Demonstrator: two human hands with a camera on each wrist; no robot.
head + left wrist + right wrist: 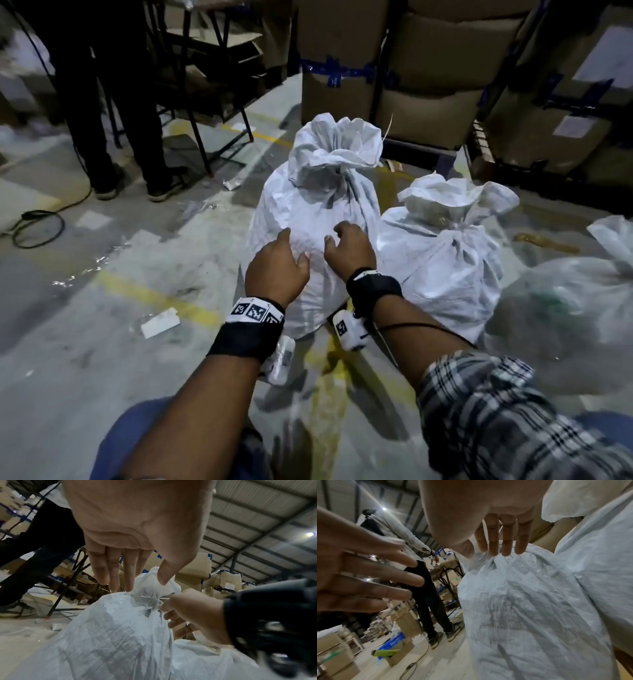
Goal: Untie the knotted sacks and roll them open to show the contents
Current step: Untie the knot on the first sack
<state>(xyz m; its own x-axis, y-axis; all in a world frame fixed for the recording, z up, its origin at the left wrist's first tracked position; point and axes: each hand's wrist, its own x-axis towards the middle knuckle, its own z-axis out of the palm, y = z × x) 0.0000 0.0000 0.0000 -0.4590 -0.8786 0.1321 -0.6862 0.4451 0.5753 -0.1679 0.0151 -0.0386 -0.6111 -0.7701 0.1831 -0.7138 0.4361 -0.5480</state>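
Two white woven sacks stand on the floor, each tied at the neck. The nearer sack [318,212] is in front of me, and its knotted neck [149,599] has a thin white tie round it. The second sack [445,260] leans beside it on the right. My left hand [289,248] hovers at the near sack's front with fingers straight and holds nothing. My right hand [339,236] is beside it, fingers loosely bent, also holding nothing. In the wrist views the left hand [140,584] and right hand [486,553] point up at the neck.
A person in dark trousers [113,102] stands at the back left by a metal-legged table [205,102]. Stacked cardboard boxes [428,68] rise behind the sacks. A clear plastic bag [565,301] lies to the right. A cable [37,226] and a white scrap [160,322] lie on the floor at left.
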